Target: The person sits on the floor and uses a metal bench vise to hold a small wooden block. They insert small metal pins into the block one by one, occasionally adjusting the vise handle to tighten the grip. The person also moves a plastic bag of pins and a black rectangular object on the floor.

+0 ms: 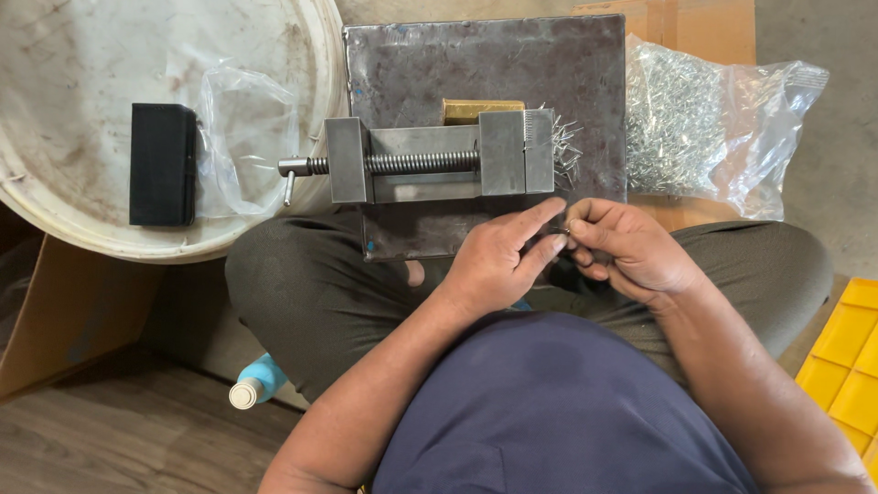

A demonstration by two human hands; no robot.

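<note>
My left hand (501,258) and my right hand (624,249) meet just in front of a steel plate (439,55) that rests on my lap. Together their fingertips pinch a small dark metal piece (560,230), too small to tell its shape. On the plate stands a grey machine vise (439,157) with a threaded screw and a handle pointing left. A brass-coloured block (468,110) sits behind the vise. Several thin metal pins (567,146) lie at the vise's right jaw.
A clear bag full of small metal pins (695,119) lies to the right of the plate. At left a white round lid (82,137) carries a black block (163,165) and a crumpled clear bag (242,137). Yellow bins (846,357) are at right, a bottle (256,382) at lower left.
</note>
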